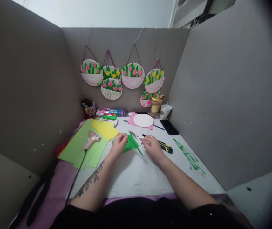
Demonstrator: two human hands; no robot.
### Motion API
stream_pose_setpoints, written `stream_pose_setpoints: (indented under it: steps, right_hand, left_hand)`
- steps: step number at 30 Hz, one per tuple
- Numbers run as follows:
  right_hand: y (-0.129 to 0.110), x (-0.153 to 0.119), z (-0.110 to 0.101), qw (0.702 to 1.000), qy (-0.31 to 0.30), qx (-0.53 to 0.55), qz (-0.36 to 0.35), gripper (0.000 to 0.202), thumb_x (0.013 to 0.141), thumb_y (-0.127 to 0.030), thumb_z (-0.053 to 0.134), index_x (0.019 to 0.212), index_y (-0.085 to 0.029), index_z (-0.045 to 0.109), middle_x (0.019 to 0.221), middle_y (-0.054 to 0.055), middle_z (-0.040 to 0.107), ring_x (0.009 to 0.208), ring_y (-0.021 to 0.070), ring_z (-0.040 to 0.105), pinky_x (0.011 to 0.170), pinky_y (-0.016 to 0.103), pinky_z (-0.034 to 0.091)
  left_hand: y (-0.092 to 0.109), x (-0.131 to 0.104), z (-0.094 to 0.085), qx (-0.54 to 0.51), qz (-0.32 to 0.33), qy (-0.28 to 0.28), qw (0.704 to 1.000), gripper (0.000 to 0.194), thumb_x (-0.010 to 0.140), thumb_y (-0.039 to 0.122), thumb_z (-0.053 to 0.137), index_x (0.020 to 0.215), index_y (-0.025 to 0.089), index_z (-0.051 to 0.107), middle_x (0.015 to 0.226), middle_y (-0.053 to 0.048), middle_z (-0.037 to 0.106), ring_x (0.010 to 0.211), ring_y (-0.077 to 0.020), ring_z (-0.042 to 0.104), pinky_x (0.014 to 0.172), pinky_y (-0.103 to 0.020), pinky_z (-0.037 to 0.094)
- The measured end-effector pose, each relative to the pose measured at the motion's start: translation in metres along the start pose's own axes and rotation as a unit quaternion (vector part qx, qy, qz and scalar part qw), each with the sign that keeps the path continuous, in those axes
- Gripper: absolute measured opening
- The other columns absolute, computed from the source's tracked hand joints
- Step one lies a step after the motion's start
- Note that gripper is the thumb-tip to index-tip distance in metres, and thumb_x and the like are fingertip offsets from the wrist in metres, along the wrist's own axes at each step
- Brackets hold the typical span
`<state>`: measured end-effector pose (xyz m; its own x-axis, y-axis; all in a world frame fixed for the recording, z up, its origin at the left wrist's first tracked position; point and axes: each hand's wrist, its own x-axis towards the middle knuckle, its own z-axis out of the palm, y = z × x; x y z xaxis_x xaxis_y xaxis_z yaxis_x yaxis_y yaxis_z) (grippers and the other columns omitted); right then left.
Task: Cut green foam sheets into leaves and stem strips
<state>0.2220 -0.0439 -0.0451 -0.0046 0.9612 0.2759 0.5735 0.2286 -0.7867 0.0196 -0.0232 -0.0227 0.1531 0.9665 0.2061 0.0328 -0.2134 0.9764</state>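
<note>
My left hand (119, 144) is closed in a pinch beside dark green paper (130, 143); what its fingertips hold is too small to make out. My right hand (153, 147) has its fingers pressed together by the handles of the scissors (134, 135), whose blades point up and left. Whether it grips them or something tiny is unclear. A narrow green strip (139, 151) slants down between my hands. Behind my right hand lies a black and yellow utility knife (166, 147).
Left are green sheets (78, 144), yellow paper (105, 129) and a corded pink glue gun (91, 140). Farther back lies a white paper plate (143, 120). A black phone (169, 127) and green scraps (188, 155) are right. Decorated plates (133, 82) hang on the grey partition.
</note>
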Motion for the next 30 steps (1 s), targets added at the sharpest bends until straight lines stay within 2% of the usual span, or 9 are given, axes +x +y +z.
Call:
stream_pose_setpoints:
  steps: [2,4,6,10,13,17,20,27,30]
  right_hand:
    - [-0.005,-0.005,0.006,0.979,-0.092,0.175,0.053,0.036,0.083,-0.047,0.055,0.084,-0.015,0.071,0.072,0.005,0.059,0.068,0.0165,0.052,0.061,0.027,0.039]
    - [-0.01,-0.01,0.011,0.932,-0.182,0.294,0.113,0.041,0.077,-0.052,0.062,0.084,-0.013,0.071,0.057,-0.001,0.048,0.052,0.011,0.041,0.05,0.024,0.03]
    - [-0.012,-0.014,0.014,0.899,-0.224,0.349,0.143,0.041,0.07,-0.052,0.069,0.082,-0.012,0.071,0.052,-0.005,0.041,0.047,0.0082,0.032,0.046,0.023,0.023]
    - [-0.015,-0.015,0.013,0.875,-0.255,0.379,0.157,0.037,0.065,-0.048,0.074,0.075,-0.013,0.07,0.048,-0.006,0.039,0.045,0.0069,0.029,0.044,0.024,0.018]
    - [-0.014,-0.014,0.015,0.884,-0.237,0.37,0.159,0.032,0.065,-0.045,0.074,0.072,-0.014,0.069,0.048,-0.006,0.04,0.045,0.0067,0.03,0.045,0.024,0.02]
    - [-0.009,-0.013,0.023,0.937,-0.142,0.296,0.115,0.023,0.069,-0.037,0.071,0.069,-0.014,0.068,0.058,-0.002,0.055,0.053,0.0095,0.043,0.053,0.025,0.032]
    - [-0.005,-0.014,0.027,0.96,-0.114,0.24,0.088,0.021,0.071,-0.035,0.069,0.068,-0.015,0.067,0.061,-0.001,0.058,0.058,0.0114,0.047,0.056,0.025,0.034]
    - [-0.004,-0.014,0.025,0.941,-0.135,0.293,0.1,0.025,0.07,-0.04,0.07,0.071,-0.015,0.068,0.063,0.0,0.059,0.057,0.0111,0.047,0.055,0.025,0.034]
    - [-0.005,-0.013,0.024,0.931,-0.146,0.317,0.111,0.027,0.071,-0.042,0.067,0.072,-0.015,0.069,0.053,-0.004,0.049,0.049,0.0089,0.037,0.05,0.024,0.028]
  left_hand:
    - [0.001,-0.002,0.002,0.013,0.012,-0.036,0.999,0.023,0.083,0.036,0.052,0.068,0.019,0.046,0.059,0.006,0.04,0.054,-0.0089,0.035,0.052,-0.021,0.03]
    - [0.002,-0.004,0.003,0.019,0.017,-0.067,0.997,0.024,0.084,0.038,0.051,0.07,0.019,0.045,0.061,0.005,0.04,0.056,-0.0094,0.036,0.055,-0.021,0.031]
    - [0.003,-0.006,0.004,0.021,0.017,-0.085,0.996,0.025,0.085,0.039,0.05,0.071,0.019,0.045,0.063,0.005,0.042,0.058,-0.0098,0.037,0.056,-0.022,0.033]
    - [0.002,-0.006,0.005,0.022,0.012,-0.101,0.995,0.027,0.084,0.042,0.052,0.072,0.019,0.046,0.065,0.004,0.044,0.061,-0.0104,0.04,0.059,-0.022,0.035]
    - [0.0,-0.005,0.007,0.003,-0.01,-0.114,0.993,0.029,0.083,0.046,0.054,0.077,0.018,0.051,0.069,0.002,0.05,0.063,-0.0112,0.045,0.061,-0.023,0.037]
    - [-0.001,-0.004,0.008,0.035,-0.018,-0.127,0.991,0.031,0.076,0.047,0.063,0.077,0.017,0.055,0.068,0.002,0.052,0.063,-0.0112,0.046,0.059,-0.023,0.036]
    - [0.0,-0.005,0.009,0.074,-0.01,-0.122,0.99,0.032,0.075,0.045,0.064,0.067,0.016,0.051,0.062,0.004,0.046,0.06,-0.0102,0.042,0.057,-0.023,0.032]
    - [0.0,-0.005,0.006,0.064,-0.023,-0.145,0.987,0.034,0.077,0.046,0.062,0.065,0.017,0.05,0.058,0.005,0.046,0.056,-0.0095,0.041,0.055,-0.023,0.03]
    - [-0.002,-0.004,0.005,0.042,-0.033,-0.154,0.987,0.035,0.076,0.047,0.062,0.064,0.017,0.049,0.058,0.004,0.047,0.055,-0.0093,0.041,0.054,-0.023,0.03]
